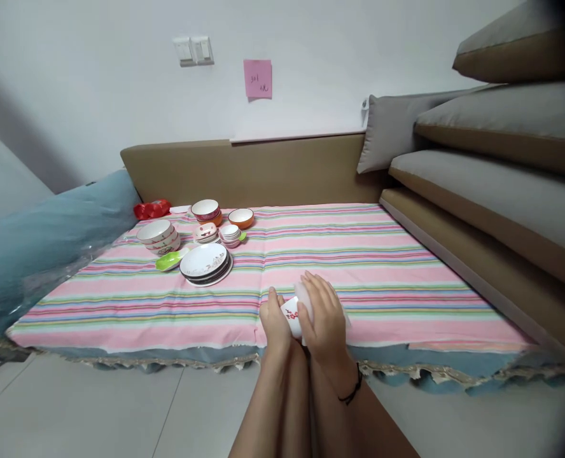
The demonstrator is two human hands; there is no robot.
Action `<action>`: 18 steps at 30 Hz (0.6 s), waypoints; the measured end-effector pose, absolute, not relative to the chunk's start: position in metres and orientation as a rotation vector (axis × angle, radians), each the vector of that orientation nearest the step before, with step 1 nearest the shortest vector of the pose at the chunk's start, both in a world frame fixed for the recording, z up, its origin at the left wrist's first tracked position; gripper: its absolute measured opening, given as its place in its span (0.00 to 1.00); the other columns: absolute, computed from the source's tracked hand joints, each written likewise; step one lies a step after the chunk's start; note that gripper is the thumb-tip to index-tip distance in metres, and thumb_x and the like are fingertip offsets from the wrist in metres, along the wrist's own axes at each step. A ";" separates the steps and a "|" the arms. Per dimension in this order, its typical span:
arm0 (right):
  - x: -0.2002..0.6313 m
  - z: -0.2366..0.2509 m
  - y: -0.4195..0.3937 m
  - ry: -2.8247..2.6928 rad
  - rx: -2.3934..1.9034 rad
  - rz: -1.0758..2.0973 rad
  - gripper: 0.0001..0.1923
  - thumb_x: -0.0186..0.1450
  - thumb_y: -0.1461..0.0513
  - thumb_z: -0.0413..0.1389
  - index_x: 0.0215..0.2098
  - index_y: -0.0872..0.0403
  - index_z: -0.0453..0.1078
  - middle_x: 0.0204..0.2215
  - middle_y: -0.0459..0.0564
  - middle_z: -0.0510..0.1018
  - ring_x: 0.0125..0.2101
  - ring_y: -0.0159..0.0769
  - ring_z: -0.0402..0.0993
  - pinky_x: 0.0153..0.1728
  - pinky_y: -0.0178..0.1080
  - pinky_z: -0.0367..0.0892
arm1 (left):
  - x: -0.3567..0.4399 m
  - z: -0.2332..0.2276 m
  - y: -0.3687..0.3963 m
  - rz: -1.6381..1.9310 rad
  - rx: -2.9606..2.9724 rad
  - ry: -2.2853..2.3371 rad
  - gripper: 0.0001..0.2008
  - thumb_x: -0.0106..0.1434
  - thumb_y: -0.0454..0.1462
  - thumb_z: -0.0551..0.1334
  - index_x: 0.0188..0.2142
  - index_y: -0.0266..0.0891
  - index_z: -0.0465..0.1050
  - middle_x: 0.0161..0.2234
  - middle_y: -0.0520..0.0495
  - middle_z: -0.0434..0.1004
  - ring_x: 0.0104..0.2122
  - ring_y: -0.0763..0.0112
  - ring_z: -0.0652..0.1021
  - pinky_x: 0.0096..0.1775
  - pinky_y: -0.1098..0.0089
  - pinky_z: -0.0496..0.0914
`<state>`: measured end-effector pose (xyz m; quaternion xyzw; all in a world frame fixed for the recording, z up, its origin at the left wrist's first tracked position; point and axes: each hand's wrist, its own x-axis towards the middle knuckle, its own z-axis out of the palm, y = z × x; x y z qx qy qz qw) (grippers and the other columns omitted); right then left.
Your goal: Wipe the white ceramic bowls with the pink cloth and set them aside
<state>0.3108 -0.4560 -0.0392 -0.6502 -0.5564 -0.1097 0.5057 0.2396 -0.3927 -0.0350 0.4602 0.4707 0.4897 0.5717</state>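
We see bare cloth right of the dishes (cushions wall the far right).

Cup betw. both hands, dishes far left (on cloth).

Pink sticky note on wall: handwritten "301"; second line unreadable.

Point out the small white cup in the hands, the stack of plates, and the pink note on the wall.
small white cup (292, 316), head view, on its side wall with the red pattern, between both hands.
stack of plates (203, 260), head view, on the top plate's face.
pink note (258, 78), head view, on the paper's middle.
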 end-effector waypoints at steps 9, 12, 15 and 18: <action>0.374 0.005 -0.366 -1.170 -1.470 -0.036 0.17 0.68 0.58 0.45 0.48 0.51 0.71 0.49 0.52 0.76 0.52 0.44 0.68 0.54 0.49 0.61 | 0.291 -0.002 -0.313 1.267 0.992 0.963 0.24 0.62 0.46 0.51 0.15 0.43 0.43 0.14 0.58 0.42 0.16 0.79 0.51 0.20 0.72 0.50; 0.406 -0.009 -0.328 -0.926 -1.353 0.303 0.21 0.67 0.51 0.44 0.45 0.54 0.72 0.45 0.55 0.78 0.45 0.44 0.73 0.47 0.46 0.67 | 0.311 -0.008 -0.273 1.245 1.005 0.940 0.23 0.61 0.45 0.51 0.15 0.43 0.42 0.14 0.58 0.39 0.15 0.79 0.48 0.20 0.72 0.47; 0.422 -0.037 -0.302 -0.852 -1.356 0.357 0.25 0.67 0.49 0.43 0.50 0.56 0.69 0.49 0.57 0.75 0.48 0.46 0.72 0.48 0.48 0.67 | 0.328 -0.026 -0.236 1.176 1.079 0.973 0.23 0.61 0.45 0.51 0.15 0.43 0.43 0.14 0.58 0.40 0.15 0.79 0.48 0.20 0.72 0.46; 0.418 -0.071 -0.290 -1.039 -1.493 0.077 0.25 0.67 0.53 0.46 0.59 0.56 0.62 0.58 0.57 0.67 0.59 0.47 0.61 0.59 0.54 0.56 | 0.337 -0.058 -0.212 1.109 1.106 1.046 0.23 0.60 0.47 0.52 0.14 0.43 0.46 0.12 0.58 0.44 0.14 0.78 0.51 0.20 0.71 0.48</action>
